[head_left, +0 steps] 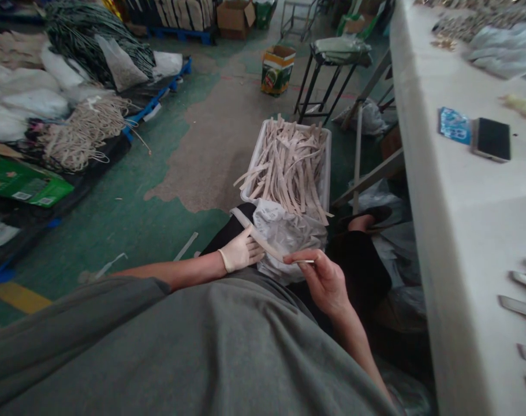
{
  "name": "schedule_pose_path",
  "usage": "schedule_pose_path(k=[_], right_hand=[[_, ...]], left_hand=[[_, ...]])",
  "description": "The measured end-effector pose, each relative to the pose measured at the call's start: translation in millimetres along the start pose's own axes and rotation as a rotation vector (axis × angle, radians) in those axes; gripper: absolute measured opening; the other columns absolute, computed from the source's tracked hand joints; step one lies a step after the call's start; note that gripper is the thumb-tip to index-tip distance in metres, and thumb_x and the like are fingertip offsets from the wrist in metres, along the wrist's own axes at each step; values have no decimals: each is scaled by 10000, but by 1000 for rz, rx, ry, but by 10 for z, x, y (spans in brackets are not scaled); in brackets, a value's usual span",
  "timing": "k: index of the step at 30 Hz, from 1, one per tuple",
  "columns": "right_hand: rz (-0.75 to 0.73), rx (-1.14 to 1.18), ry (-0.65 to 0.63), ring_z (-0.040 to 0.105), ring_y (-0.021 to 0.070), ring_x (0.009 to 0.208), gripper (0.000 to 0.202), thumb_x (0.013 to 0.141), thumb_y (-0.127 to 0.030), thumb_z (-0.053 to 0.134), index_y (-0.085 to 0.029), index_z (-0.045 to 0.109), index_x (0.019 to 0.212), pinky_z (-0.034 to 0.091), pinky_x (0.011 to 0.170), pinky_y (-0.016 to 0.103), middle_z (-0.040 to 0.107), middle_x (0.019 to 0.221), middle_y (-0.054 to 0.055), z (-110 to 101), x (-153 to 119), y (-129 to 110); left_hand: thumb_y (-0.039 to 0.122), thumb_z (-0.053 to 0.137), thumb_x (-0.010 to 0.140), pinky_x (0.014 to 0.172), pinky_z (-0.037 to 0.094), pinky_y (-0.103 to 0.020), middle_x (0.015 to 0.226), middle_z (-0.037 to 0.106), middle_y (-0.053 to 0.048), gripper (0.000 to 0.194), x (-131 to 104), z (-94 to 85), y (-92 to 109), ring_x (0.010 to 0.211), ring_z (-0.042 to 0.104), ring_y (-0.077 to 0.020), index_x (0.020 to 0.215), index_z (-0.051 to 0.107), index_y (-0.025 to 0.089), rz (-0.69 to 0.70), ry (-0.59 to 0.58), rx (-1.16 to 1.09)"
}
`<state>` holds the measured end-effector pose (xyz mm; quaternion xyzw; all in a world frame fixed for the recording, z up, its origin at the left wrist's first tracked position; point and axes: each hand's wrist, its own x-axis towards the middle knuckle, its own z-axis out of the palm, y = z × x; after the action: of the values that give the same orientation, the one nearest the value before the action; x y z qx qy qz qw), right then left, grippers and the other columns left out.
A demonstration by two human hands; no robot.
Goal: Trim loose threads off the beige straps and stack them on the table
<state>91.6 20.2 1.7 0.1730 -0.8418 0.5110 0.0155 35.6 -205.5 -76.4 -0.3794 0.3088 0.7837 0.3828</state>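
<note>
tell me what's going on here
A person's bare right hand pinches a long, flat, pale strip near one end. The left hand, in a whitish glove, is at the strip with its fingers extended; its grip is unclear. Just ahead, a white rectangular tub is heaped with flat beige strips, and a crumpled whitish plastic bag lies on its near side.

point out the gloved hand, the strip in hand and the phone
Gloved left hand (240,253): head view, middle of the glove.
Strip in hand (267,245): head view, middle stretch.
Phone (492,138): head view, dark screen.
</note>
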Motion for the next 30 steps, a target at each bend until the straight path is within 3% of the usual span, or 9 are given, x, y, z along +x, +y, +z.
schedule_pose_path(k=[2,5,7,10,17,22,26,30], right_hand=[[-39,-4,4,715,157,861,169,981,-165,506,-251,649,1009,542,760,280,759,954,16,27,-17,8],[-162,-58,67,708,181,877,161,918,-123,581,-252,653,983,550,762,314,741,986,35,49,-27,5],[-226,-127,114,694,189,839,166,873,-119,642,-254,671,966,546,727,324,722,982,47,52,-30,-6],[-212,-160,142,696,179,811,154,881,-130,655,-255,665,972,548,706,303,718,962,46,55,-41,-38],[-192,-174,45,728,164,898,149,947,-151,572,-262,562,1046,556,754,259,751,1037,32,77,-65,-90],[-134,-130,-30,727,181,924,159,936,-136,564,-260,573,1036,554,796,282,747,1054,41,170,-60,78],[-84,-87,-19,719,193,939,155,930,-136,555,-256,614,1008,550,808,302,740,1078,46,303,-31,280],[-95,-158,7,681,243,1076,132,898,-162,602,-253,671,964,527,920,389,687,1262,78,433,106,448]], left_hand=[[423,625,932,697,551,-252,858,697,-40,250,88,-5,8,719,678,-139,928,645,174,85,104,-49],[294,591,965,629,543,-236,770,667,-13,171,123,26,27,634,658,-117,872,637,159,116,132,-82],[276,570,977,608,546,-243,739,658,-8,187,92,57,43,608,653,-115,853,632,151,124,130,-97],[264,569,977,615,556,-251,725,660,-13,190,13,107,51,603,655,-118,842,628,144,103,88,-106],[282,570,975,671,558,-268,721,659,-28,238,-91,182,8,647,671,-138,780,610,151,19,63,-81],[275,562,978,728,542,-270,739,663,-37,231,-99,182,-29,675,667,-137,797,624,145,-29,-8,-74],[303,571,970,832,514,-272,849,697,-56,205,-107,188,-91,790,679,-144,881,663,143,-42,-39,23],[305,652,904,889,482,-292,899,709,-68,168,-89,168,-136,828,672,-161,946,688,146,-63,-145,183]])
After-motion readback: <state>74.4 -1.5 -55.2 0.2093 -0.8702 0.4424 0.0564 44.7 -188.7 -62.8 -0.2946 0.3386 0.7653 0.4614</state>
